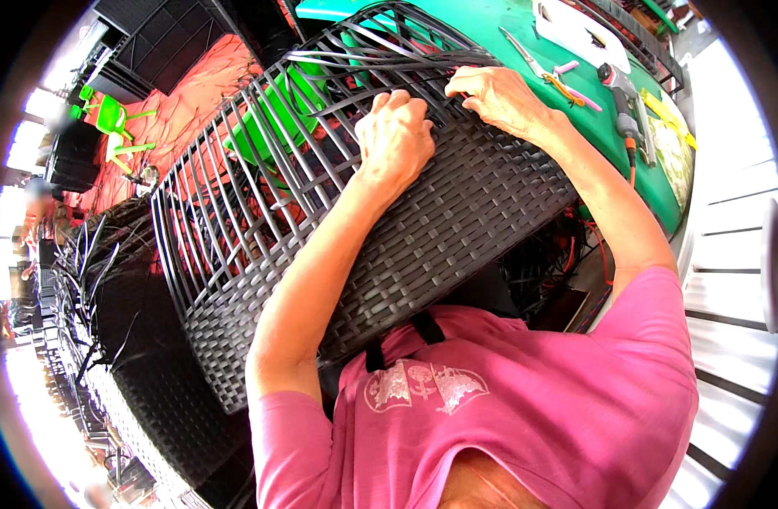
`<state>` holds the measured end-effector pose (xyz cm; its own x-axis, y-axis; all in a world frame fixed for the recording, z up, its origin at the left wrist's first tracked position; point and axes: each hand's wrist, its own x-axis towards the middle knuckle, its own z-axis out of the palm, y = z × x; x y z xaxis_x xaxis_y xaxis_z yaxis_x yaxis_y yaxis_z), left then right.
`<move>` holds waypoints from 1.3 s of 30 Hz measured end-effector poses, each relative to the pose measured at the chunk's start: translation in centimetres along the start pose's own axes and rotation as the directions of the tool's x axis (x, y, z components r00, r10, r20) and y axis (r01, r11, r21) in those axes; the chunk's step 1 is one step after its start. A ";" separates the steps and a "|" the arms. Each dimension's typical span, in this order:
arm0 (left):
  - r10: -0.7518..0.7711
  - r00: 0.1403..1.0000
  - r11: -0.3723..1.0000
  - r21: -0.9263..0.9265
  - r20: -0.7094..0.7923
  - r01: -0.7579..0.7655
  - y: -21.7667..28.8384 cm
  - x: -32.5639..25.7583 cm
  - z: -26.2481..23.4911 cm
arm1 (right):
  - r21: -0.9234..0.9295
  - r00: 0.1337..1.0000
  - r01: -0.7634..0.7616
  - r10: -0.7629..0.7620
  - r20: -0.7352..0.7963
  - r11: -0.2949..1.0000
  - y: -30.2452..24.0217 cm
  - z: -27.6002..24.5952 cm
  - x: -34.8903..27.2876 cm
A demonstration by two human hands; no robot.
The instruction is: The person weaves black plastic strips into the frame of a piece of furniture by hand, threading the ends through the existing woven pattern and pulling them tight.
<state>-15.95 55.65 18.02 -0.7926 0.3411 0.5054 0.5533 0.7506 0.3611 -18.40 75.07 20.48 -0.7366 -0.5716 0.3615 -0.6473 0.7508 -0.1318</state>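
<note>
A partly woven piece of black wicker furniture (pixel 423 229) lies tilted in front of me, its near part closely woven. Beyond the weave, bare black strips (pixel 262 144) fan out toward the far edge. My left hand (pixel 395 142) is closed, knuckles up, at the border between weave and loose strips; its fingertips and most of what they grip are hidden. To its right, my right hand (pixel 501 100) pinches a black wicker strip near the far edge, thumb and forefinger together.
A green table (pixel 588 157) at the right bears scissors (pixel 525 55) with orange handles, a pink-handled tool (pixel 584 100), a grey power tool (pixel 622 102) with an orange cord, and a white tray (pixel 567 17). Bright green chairs (pixel 111 114) stand far left. Black woven furniture (pixel 164 382) sits at my left.
</note>
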 end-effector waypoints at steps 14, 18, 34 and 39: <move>-0.322 0.864 0.946 0.150 0.386 0.286 1.6 4.0 0.9 | 0.441 0.874 -0.294 0.051 0.483 0.848 1.2 -2.2 2.6; -0.360 0.831 0.928 0.072 0.424 0.365 1.0 4.1 1.5 | 0.387 0.767 -0.409 0.081 0.637 0.826 1.6 -2.7 3.3; -0.433 0.899 0.861 0.266 -0.060 0.433 -12.3 -13.6 -11.3 | 0.567 0.964 0.119 -0.231 0.129 0.815 -13.0 1.5 5.4; -0.500 0.838 0.801 -0.251 0.220 0.544 -14.7 -14.5 -13.3 | 0.573 0.989 -0.094 0.009 0.150 0.814 -11.3 -1.6 4.4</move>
<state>-9.21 32.12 15.84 -0.9969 0.0347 0.0705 0.0763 0.6449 0.7605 -14.00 64.57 25.08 -0.7634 -0.6080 0.2180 -0.5700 0.4754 -0.6702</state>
